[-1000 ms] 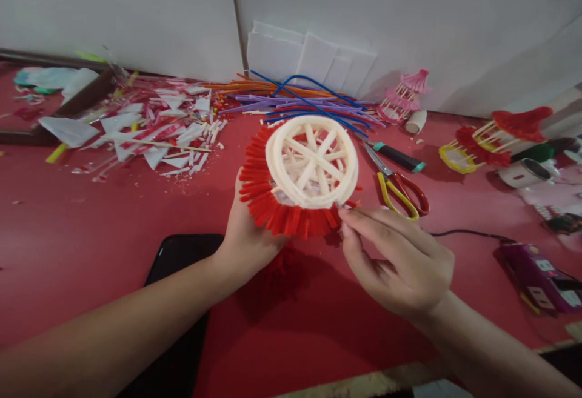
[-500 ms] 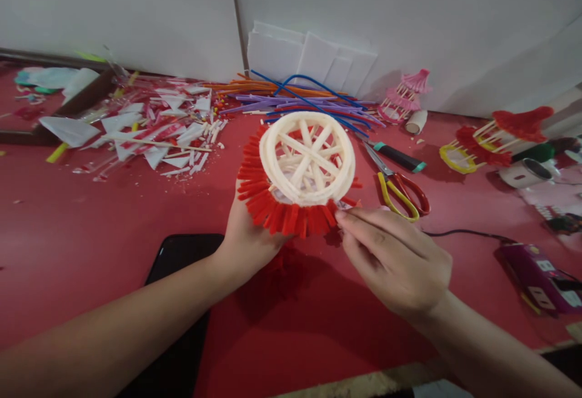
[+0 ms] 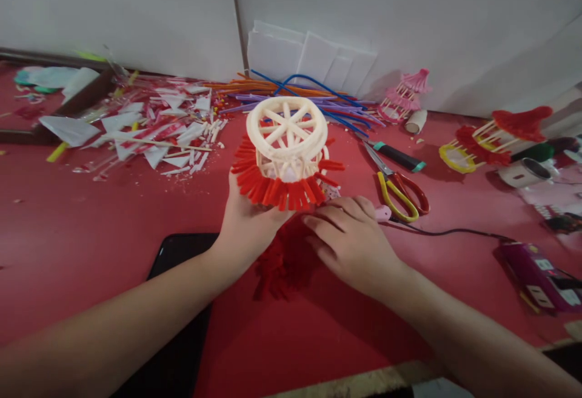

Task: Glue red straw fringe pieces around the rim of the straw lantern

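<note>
One head camera, looking forward and down

It sits above the red table [image 3: 68, 252] and faces the white wall [image 3: 409, 16] behind; both forearms enter from the bottom edge, near the lens. There is only this one view.

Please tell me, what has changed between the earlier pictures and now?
The left hand tipped the lantern frame back and shifted it left, keeping hold. The right hand left the fringe's edge and dropped beside the red fringe piece on the table. Scissors and pipe cleaners stayed put.
</note>
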Demonstrator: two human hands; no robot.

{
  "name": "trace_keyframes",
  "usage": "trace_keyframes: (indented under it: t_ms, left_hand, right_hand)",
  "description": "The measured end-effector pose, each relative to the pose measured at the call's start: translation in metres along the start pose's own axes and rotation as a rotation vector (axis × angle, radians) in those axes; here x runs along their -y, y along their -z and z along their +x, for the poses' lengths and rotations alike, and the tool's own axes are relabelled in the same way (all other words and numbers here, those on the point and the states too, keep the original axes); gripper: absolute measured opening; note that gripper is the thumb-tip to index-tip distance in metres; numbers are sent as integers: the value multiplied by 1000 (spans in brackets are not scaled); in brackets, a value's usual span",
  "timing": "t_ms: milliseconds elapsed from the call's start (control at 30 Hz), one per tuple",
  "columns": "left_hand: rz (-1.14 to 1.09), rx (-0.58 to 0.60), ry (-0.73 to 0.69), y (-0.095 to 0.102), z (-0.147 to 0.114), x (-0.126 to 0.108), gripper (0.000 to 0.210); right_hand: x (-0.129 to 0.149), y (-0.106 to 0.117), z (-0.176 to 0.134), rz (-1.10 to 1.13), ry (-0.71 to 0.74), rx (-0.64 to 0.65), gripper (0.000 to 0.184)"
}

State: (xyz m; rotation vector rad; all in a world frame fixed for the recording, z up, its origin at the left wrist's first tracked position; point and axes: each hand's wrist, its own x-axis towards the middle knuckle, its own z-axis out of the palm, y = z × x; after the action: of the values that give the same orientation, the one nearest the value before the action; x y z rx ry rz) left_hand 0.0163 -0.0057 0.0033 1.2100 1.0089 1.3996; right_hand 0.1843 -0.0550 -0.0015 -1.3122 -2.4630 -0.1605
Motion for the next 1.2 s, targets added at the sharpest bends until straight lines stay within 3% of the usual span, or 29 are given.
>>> trace_keyframes:
  t_ms: [167,367,567,867,967,1100,1200]
  left_hand:
    - [-31,-13,-12,2,-1,5,59]
    - [-103,-6,-24,3,0,7,67]
    - [-58,-18,-59,3,-2,4,66]
    - [-70,2,-55,3,-4,2,61]
    - [-50,12,-69,4,-5,2,65]
    - [-77,36,-60,4,-6,3,64]
    - [-20,38,-130,3,-6,4,64]
  right_hand:
    - [1,-8,-1,17,59,4,18]
    - [3,-6,-4,40,-13,21,24]
    - [1,2,-3,100,12,-96,28]
    - [6,21,-4,323,-63,-145,12]
    - [12,30,-6,348,-137,-250,8]
    - [12,38,-6,166,-100,-459,20]
    - [8,40,-3,145,-116,-477,17]
